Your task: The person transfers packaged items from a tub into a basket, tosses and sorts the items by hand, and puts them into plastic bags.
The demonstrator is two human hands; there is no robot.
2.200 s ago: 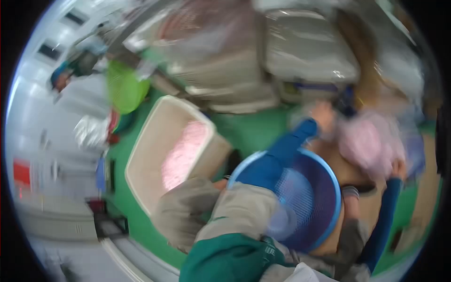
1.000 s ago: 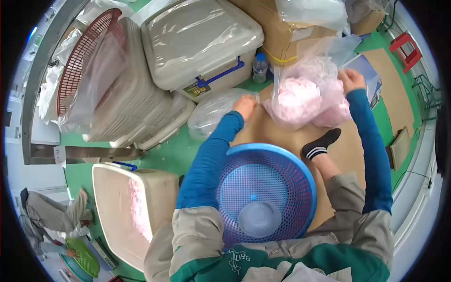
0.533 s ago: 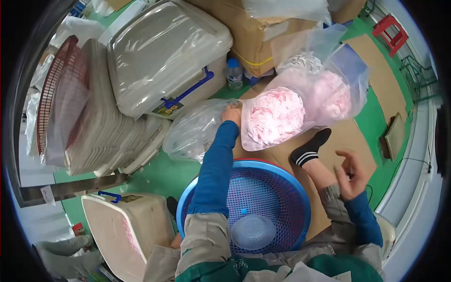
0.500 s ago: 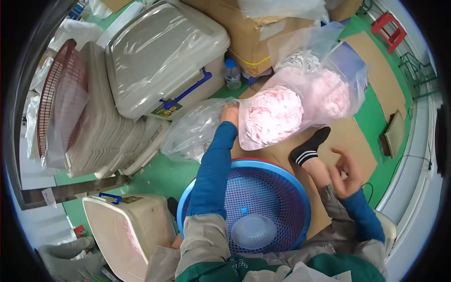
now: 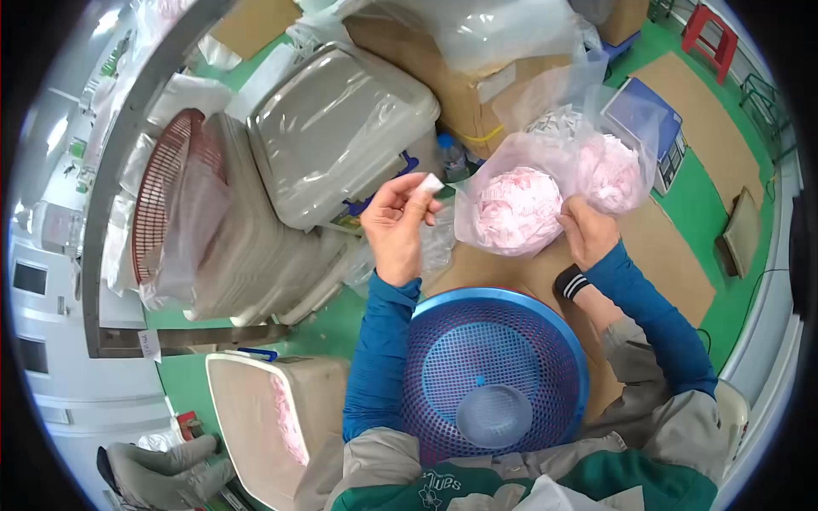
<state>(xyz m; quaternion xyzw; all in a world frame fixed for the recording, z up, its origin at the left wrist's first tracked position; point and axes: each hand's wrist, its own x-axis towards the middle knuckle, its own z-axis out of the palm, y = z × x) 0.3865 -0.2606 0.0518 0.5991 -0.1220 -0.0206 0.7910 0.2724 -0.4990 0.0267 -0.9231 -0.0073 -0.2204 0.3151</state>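
Note:
My left hand point(image 5: 399, 223) is raised near the lidded bin, with a small white piece point(image 5: 432, 183) pinched between thumb and fingers. My right hand point(image 5: 588, 230) is closed on the edge of a clear plastic bag point(image 5: 467, 223) of pale pink pieces point(image 5: 517, 207). Right beside it stands a second bag of pink pieces point(image 5: 609, 173), with white pieces point(image 5: 558, 122) in a bag behind. In front of me sits a blue perforated basket point(image 5: 443, 341), which holds a translucent round bowl point(image 5: 494, 416). An empty-looking clear bag point(image 5: 439, 247) lies behind my left hand.
At left are stacked lids point(image 5: 256, 230), a red basket point(image 5: 166, 187) and an open bin point(image 5: 319, 383) with pink pieces. A lidded bin point(image 5: 341, 128), cardboard box point(image 5: 477, 94) and bottle point(image 5: 452, 157) stand behind. A red stool point(image 5: 710, 41) is at far right; someone's grey-clad legs point(image 5: 162, 477) show lower left.
My left hand has lifted off the clear bag and now shows a small white piece. My right hand has moved from beside my leg up to the pink-filled bag. The view has shifted.

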